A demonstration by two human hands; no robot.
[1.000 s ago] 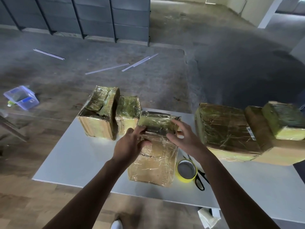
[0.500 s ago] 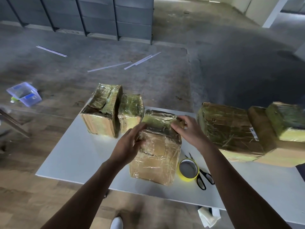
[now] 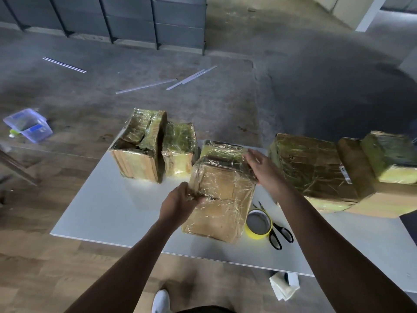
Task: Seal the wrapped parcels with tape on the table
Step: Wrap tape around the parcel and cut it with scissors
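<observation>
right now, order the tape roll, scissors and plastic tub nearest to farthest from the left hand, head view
1. tape roll, on the table, right of the left hand
2. scissors, just past the roll
3. plastic tub, on the floor, far left

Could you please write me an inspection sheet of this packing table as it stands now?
Surface: white table, carrying parcels and tools.
Job's things: wrapped parcel in the middle; yellow tape roll lying flat to its right, black scissors beside it; dented parcel and small parcel at back left; large parcel at right.
Clutter: clear plastic container and pale strips on the floor.
Hands: left hand pinches the wrap at the middle parcel's left edge; right hand rests on its top right edge.
Cables: nothing seen.
Surroundings: grey cabinets; floor part wood, part concrete.
</observation>
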